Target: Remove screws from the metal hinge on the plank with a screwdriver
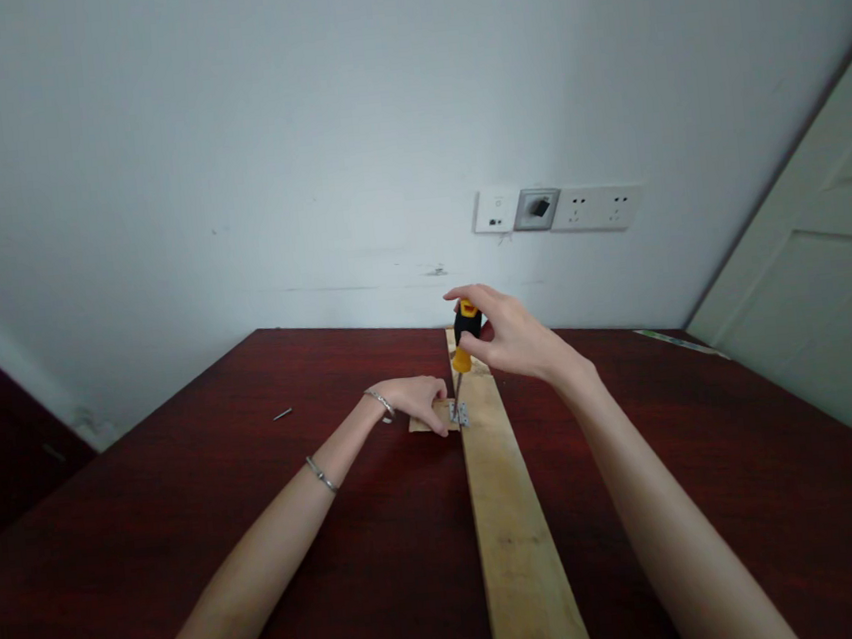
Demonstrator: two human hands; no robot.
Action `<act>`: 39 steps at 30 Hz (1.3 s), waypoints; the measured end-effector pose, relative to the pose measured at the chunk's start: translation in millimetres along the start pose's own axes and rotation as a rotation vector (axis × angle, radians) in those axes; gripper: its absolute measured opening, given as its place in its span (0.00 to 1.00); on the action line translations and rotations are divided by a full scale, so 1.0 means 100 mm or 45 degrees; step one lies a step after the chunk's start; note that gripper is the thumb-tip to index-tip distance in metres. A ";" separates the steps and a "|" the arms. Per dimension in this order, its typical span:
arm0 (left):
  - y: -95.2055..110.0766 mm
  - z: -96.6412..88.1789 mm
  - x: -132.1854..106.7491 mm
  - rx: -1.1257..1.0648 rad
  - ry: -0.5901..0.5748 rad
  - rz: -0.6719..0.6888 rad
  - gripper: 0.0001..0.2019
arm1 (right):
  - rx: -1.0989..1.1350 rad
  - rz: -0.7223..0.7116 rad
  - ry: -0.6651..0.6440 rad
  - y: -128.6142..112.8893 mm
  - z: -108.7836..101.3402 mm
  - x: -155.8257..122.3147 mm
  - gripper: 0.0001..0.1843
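Observation:
My right hand (514, 336) is closed round the black and yellow handle of a screwdriver (469, 323). Its shaft points down, the tip meeting a small metal hinge (459, 414). The hinge lies across the left edge of a long wooden board (517, 522) and a small, thin piece of wood (422, 424) beside it. With thumb and fingers bent, my left hand (420, 400) grips the small piece of wood just left of the hinge. Any screw under the tip is too small to make out.
A loose screw or nail (282, 414) lies on the dark red table (332, 590), left of my hands. Behind the table stands a white wall with sockets (596, 209). A flat strip (677, 344) lies near the back right edge, by a white door (830, 291).

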State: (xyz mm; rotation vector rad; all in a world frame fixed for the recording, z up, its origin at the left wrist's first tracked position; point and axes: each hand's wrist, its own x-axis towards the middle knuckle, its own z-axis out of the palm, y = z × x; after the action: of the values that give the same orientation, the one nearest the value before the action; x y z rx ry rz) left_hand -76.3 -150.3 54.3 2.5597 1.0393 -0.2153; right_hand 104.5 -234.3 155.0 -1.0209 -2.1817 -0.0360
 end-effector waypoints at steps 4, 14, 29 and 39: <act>0.00 -0.01 -0.01 0.009 -0.012 0.007 0.34 | -0.096 0.023 -0.006 0.03 0.00 0.00 0.18; 0.01 -0.01 -0.01 -0.010 -0.014 0.003 0.33 | -0.032 0.053 -0.027 0.01 0.01 -0.01 0.31; 0.01 0.00 -0.01 0.019 -0.008 0.012 0.33 | -0.182 0.107 0.015 0.01 -0.05 0.00 0.17; 0.00 0.01 0.00 0.008 -0.003 0.003 0.33 | -0.150 0.146 -0.007 -0.02 -0.03 -0.01 0.25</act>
State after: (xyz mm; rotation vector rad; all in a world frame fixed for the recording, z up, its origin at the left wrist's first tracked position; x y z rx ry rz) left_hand -76.4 -150.8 53.9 2.5654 1.0360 -0.2207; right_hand 105.0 -237.0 157.2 -1.2122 -2.1434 -0.1100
